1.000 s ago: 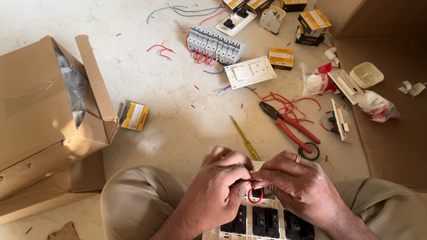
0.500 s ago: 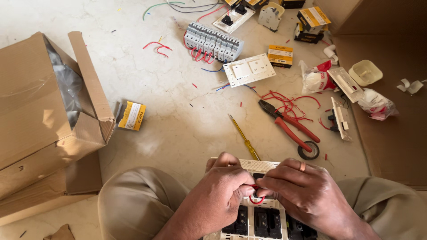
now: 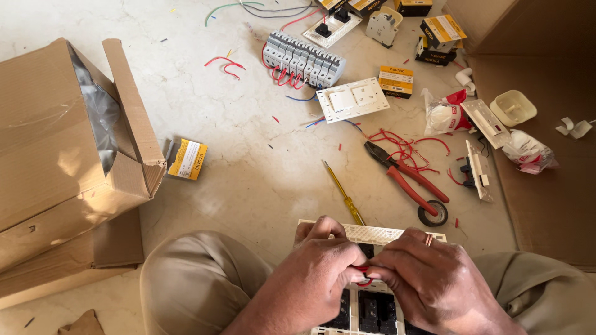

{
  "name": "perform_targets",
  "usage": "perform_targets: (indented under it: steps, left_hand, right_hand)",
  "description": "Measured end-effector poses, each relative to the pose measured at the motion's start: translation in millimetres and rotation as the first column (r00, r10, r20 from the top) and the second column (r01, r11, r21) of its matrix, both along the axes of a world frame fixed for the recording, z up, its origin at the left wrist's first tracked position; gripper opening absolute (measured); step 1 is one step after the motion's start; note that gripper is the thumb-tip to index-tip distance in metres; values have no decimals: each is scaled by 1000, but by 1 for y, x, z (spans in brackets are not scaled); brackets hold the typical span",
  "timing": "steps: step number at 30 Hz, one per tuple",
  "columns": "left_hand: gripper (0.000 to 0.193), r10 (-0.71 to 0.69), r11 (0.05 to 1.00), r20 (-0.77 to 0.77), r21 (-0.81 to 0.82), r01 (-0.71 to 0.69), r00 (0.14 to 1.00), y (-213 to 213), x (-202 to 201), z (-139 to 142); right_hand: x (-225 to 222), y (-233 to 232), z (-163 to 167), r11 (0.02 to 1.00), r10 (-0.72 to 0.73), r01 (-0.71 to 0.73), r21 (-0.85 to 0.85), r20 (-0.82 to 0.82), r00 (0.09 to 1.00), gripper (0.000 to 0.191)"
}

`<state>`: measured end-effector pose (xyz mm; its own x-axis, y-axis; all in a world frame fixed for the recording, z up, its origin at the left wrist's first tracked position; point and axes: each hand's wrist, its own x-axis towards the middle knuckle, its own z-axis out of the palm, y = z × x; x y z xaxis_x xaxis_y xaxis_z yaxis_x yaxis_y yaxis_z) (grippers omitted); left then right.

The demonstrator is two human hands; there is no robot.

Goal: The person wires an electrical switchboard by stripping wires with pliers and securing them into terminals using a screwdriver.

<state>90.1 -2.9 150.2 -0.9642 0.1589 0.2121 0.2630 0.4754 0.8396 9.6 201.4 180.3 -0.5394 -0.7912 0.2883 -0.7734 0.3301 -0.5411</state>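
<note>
Person sits on floor, white switch board [image 3: 379, 234] resting on lap between knees. Left hand [image 3: 313, 273] and right hand [image 3: 434, 282] pressed close together over board, both pinching short red wire [image 3: 363, 276] between fingertips. Yellow screwdriver [image 3: 343, 192] lies just beyond board. Red pliers [image 3: 406, 180] near black tape roll [image 3: 433, 213]. Open cardboard box [image 3: 68, 149] well apart at left. Row of breakers [image 3: 303, 60] farther away on floor.

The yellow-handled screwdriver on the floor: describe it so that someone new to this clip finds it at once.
Start at the white switch panel under the person's two hands at the bottom centre. Just beyond its far edge, the screwdriver lies slanted on the pale floor. Unlike the red-handled pliers to its right, it is one thin, straight yellow shaft.
</note>
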Motion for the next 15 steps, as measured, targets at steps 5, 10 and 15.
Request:
perform_targets:
  steps: [5,10,15]
  left_hand:
    - [15,136,986,-167,-73,-150,977,10,-3,-2]
    - [20,183,950,-343,-179,-255,921,17,0,2]
    - [20,173,979,-231,-68,-193,957,16,-5,-1]
  right_hand:
    - [6,6,-11,963,-260,215,161,369,892,15]
    - [-8,19,-34,929,-279,296,223,947,160,32]
    - [-6,26,-30,890,-452,231,392,698,556,28]
